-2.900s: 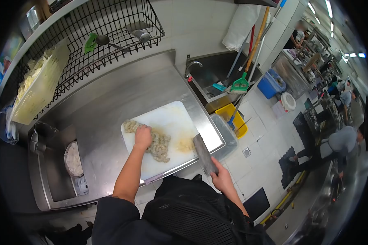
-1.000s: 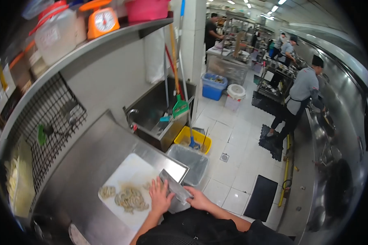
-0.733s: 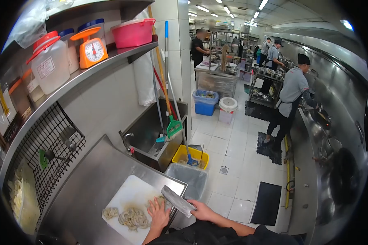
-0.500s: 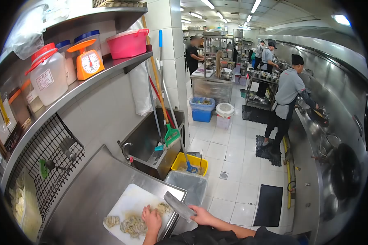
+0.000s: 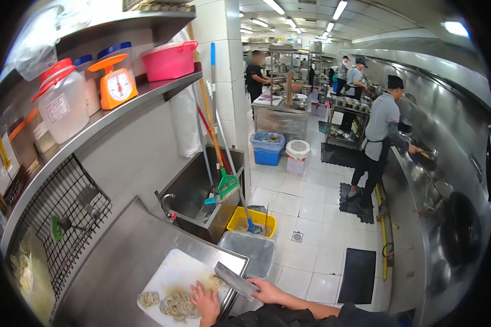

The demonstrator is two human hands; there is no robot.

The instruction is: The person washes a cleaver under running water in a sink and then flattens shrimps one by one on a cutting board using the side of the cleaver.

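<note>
A cleaver with a broad grey blade is in my right hand, its fingers wrapped round the handle. The blade tilts over the right edge of a white cutting board. My left hand lies on the board with its fingers spread. It is just right of a pile of greyish peeled shrimp. A smaller clump of shrimp sits at the board's left edge. Pale chopped bits lie between my left hand and the blade, partly covered.
The board rests on a steel counter. Beyond it are a sink, a grey bin and a yellow tub. A shelf on the left bears an orange scale and jars. A co-worker stands at the stoves on the right.
My left hand has shifted slightly right and down, away from the shrimp pile. The cleaver has moved a little left and down. The nearest co-worker's arm reaches further over the stove.
</note>
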